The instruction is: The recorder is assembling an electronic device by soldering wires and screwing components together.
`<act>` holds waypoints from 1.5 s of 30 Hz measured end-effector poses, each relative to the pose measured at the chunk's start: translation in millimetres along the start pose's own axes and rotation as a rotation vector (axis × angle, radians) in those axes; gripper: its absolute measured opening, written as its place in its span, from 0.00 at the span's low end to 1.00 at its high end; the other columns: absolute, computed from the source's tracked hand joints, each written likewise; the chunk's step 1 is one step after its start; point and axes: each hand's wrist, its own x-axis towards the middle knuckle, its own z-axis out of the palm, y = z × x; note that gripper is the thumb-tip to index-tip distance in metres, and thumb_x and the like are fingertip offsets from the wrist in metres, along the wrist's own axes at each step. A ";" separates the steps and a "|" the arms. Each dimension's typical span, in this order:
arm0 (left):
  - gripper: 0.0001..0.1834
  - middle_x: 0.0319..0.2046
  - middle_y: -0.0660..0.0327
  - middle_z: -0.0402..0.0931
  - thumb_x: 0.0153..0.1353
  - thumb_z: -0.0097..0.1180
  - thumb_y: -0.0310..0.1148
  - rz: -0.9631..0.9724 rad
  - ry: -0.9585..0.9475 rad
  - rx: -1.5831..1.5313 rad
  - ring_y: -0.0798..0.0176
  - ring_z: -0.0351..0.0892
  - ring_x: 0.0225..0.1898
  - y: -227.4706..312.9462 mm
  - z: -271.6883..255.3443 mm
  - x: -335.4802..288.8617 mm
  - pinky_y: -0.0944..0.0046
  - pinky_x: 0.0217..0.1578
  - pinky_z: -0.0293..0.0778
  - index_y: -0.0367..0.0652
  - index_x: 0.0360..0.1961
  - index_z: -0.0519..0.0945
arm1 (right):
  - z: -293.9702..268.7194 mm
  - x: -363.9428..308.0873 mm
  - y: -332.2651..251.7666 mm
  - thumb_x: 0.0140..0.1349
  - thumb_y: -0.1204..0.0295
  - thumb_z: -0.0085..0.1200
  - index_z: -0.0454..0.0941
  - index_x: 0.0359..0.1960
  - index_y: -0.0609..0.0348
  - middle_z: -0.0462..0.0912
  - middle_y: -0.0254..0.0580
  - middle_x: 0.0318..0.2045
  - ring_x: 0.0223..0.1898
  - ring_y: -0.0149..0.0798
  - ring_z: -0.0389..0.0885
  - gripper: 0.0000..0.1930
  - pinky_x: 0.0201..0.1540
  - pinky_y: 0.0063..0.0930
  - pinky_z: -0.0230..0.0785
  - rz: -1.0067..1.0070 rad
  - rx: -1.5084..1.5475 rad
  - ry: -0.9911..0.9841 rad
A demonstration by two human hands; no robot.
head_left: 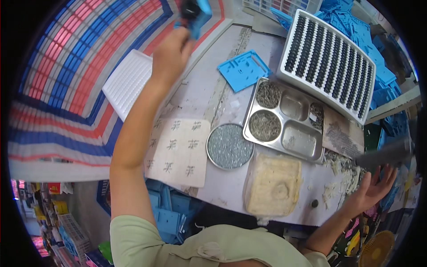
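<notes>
My left hand [171,55] is stretched out to the far left over the striped sheet. Its fingers are closed on a blue plastic part [203,18] with something black on it, partly cut off by the upper edge. My right hand [372,189], at the right edge of the table, has its fingers spread. Just above those fingertips is a blurred dark grey cylinder [387,153]; they look apart from it. On the table between my hands lie a flat blue plastic plate [242,71] and a round dish [230,146] full of small silvery pieces.
A steel compartment tray [284,144] holds small metal parts. Behind it, a white tray [291,75] carries rows of black pieces. A yellowish block [272,187] and a printed board [178,153] lie nearer. Blue parts [349,26] are heaped at the far right. A white ridged tray [129,82] rests left.
</notes>
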 end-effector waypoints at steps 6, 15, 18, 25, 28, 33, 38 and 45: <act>0.11 0.30 0.61 0.74 0.55 0.61 0.29 0.362 -0.293 -0.120 0.55 0.81 0.30 161.4 -62.2 -117.1 0.57 0.26 0.76 0.51 0.40 0.81 | 24.7 -98.9 -42.0 0.52 0.56 0.74 0.54 0.75 0.60 0.63 0.48 0.71 0.70 0.47 0.65 0.54 0.69 0.48 0.62 0.738 0.781 -0.662; 0.22 0.44 0.50 0.81 0.56 0.64 0.20 0.079 -0.671 -0.586 0.51 0.86 0.39 304.9 -88.6 -191.7 0.56 0.34 0.82 0.36 0.54 0.80 | 5.3 -170.0 -35.5 0.75 0.55 0.50 0.78 0.49 0.61 0.83 0.38 0.43 0.45 0.31 0.80 0.19 0.53 0.31 0.72 1.149 0.957 -0.506; 0.22 0.45 0.51 0.81 0.55 0.67 0.22 0.149 -0.514 -0.703 0.50 0.85 0.41 304.3 -103.4 -190.2 0.57 0.33 0.82 0.37 0.53 0.81 | -16.9 -151.8 -7.1 0.76 0.55 0.48 0.79 0.43 0.59 0.79 0.29 0.35 0.35 0.23 0.74 0.19 0.38 0.21 0.67 1.174 0.677 -0.665; 0.19 0.43 0.60 0.80 0.48 0.74 0.28 0.211 -0.678 -0.654 0.50 0.80 0.44 266.7 -40.2 -255.8 0.53 0.43 0.75 0.45 0.42 0.82 | -18.8 -103.1 4.8 0.77 0.56 0.48 0.80 0.32 0.62 0.78 0.33 0.23 0.24 0.25 0.73 0.21 0.28 0.24 0.67 0.901 0.258 -1.040; 0.18 0.42 0.61 0.79 0.48 0.73 0.28 0.237 -0.644 -0.618 0.52 0.81 0.44 265.0 -36.9 -268.2 0.54 0.45 0.74 0.45 0.42 0.82 | -6.4 -99.4 22.7 0.71 0.58 0.54 0.82 0.28 0.62 0.79 0.50 0.19 0.22 0.46 0.80 0.20 0.29 0.39 0.71 0.502 -0.117 -1.171; 0.15 0.42 0.62 0.80 0.49 0.72 0.26 0.173 -0.626 -0.639 0.54 0.81 0.45 264.7 -30.9 -270.3 0.55 0.47 0.73 0.45 0.39 0.83 | 12.0 -86.8 30.0 0.67 0.56 0.55 0.84 0.31 0.58 0.83 0.53 0.25 0.29 0.60 0.81 0.18 0.33 0.49 0.72 0.290 -0.319 -1.279; 0.11 0.41 0.62 0.81 0.49 0.71 0.25 0.175 -0.633 -0.714 0.55 0.82 0.45 258.5 -9.9 -265.2 0.56 0.46 0.74 0.45 0.35 0.84 | 8.3 -80.7 46.1 0.68 0.55 0.54 0.84 0.30 0.57 0.83 0.51 0.25 0.30 0.58 0.82 0.19 0.34 0.49 0.71 0.208 -0.343 -1.307; 0.24 0.45 0.61 0.77 0.47 0.72 0.30 0.134 -0.782 -0.571 0.54 0.77 0.48 294.2 -9.4 -238.0 0.51 0.51 0.65 0.45 0.48 0.80 | -31.3 -88.5 29.3 0.65 0.57 0.60 0.80 0.47 0.56 0.83 0.49 0.21 0.26 0.53 0.84 0.18 0.30 0.45 0.71 0.380 -0.407 -1.156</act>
